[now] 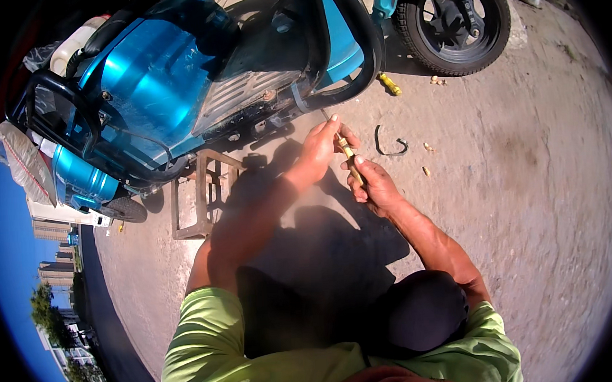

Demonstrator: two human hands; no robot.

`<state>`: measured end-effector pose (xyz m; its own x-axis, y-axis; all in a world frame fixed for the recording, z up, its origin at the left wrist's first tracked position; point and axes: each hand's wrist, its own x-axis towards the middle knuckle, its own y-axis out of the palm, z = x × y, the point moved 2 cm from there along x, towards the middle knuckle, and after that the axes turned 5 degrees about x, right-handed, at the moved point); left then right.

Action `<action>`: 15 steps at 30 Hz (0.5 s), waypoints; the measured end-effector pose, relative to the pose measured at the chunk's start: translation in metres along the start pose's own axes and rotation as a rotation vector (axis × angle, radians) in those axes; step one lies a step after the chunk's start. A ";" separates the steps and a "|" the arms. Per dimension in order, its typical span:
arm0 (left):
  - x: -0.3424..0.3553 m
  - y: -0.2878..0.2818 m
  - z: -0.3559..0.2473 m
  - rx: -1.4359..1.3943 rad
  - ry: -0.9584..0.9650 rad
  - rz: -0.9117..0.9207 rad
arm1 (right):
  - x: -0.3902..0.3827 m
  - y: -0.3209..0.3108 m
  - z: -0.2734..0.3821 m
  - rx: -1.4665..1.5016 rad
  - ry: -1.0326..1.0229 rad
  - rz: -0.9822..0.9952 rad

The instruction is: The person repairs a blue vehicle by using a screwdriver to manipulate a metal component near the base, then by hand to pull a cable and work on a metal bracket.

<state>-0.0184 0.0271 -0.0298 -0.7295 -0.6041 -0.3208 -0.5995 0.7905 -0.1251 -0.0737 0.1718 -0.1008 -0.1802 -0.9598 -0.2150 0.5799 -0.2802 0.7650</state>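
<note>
Low beside the scooter's footboard, my right hand is closed around the yellow handle of a screwdriver. Its thin shaft points up and away toward the black side bar. My left hand is closed about the front of the same screwdriver, fingers around its shaft; the fingertips are partly hidden. Whether the tip touches the scooter I cannot tell. The blue electric scooter stretches across the upper left. A bent black strip lies on the ground to the right of my hands.
A second yellow-handled tool lies near the front wheel. Small pale bits are scattered nearby on the concrete. A low metal-framed stool stands left of my forearm, close to the scooter. My dark-clad knee is between my arms.
</note>
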 end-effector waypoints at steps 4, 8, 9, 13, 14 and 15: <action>0.001 -0.001 0.000 0.004 0.019 0.015 | -0.004 0.010 -0.001 -0.609 -0.408 -0.281; -0.001 0.001 -0.005 0.019 -0.002 -0.001 | -0.002 0.007 0.003 -0.519 -0.320 -0.246; -0.001 0.002 -0.007 0.022 -0.001 0.002 | 0.001 0.001 0.000 -0.376 -0.208 -0.179; -0.003 -0.007 -0.003 0.006 0.005 -0.002 | -0.007 0.013 0.003 0.398 0.222 0.090; -0.003 -0.006 -0.003 -0.029 0.003 0.001 | -0.008 0.014 0.003 0.503 0.250 0.151; -0.003 -0.005 -0.004 -0.063 0.000 0.003 | -0.009 0.015 0.004 0.607 0.277 0.212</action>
<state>-0.0148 0.0246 -0.0250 -0.7316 -0.6016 -0.3208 -0.6168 0.7845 -0.0645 -0.0664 0.1761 -0.0848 0.1435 -0.9837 -0.1083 0.0189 -0.1066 0.9941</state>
